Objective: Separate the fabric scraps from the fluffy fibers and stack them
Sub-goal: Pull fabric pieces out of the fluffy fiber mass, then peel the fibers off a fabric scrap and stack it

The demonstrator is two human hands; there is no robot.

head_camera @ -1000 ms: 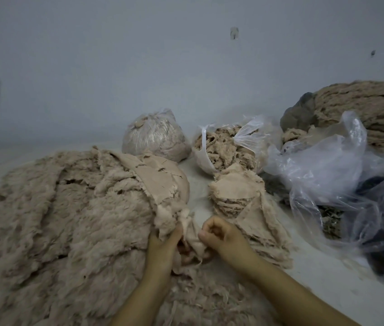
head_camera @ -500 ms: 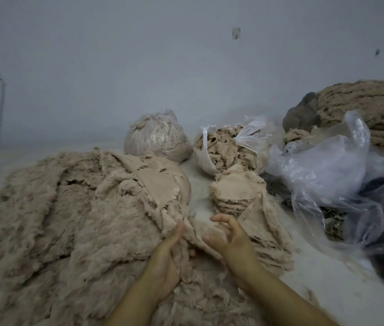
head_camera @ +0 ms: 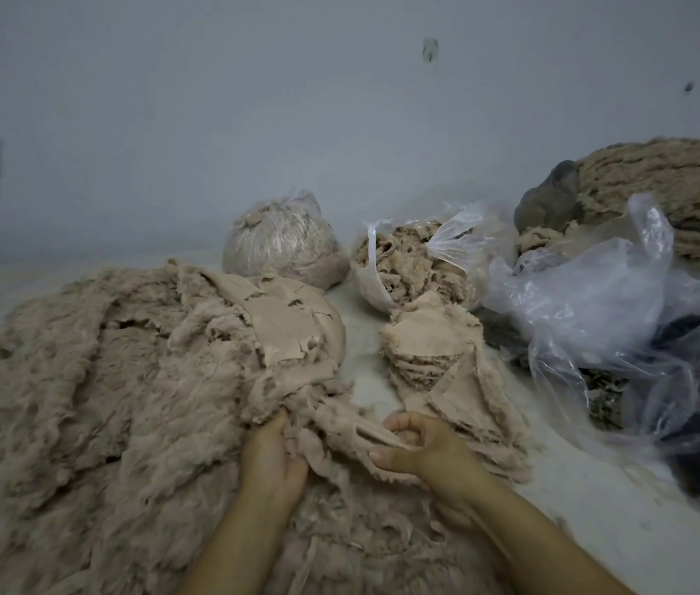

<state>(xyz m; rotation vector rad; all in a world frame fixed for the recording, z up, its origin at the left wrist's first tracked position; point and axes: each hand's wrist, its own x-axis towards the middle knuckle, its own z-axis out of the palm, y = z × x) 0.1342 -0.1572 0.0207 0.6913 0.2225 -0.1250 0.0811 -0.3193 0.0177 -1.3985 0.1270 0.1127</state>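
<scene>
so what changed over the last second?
The right hand opened briefly, then took hold of the scrap again and is drawing it rightward, away from the fiber pile. The left hand slid lower and holds the fluff down beside it. The scrap is now stretched out between the hands. The stack and the bags stayed put.

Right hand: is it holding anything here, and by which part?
The right hand pinches a beige fabric scrap at its near end, thumb under, fingers curled over. The left hand grips the fluffy fibers beside it.
</scene>
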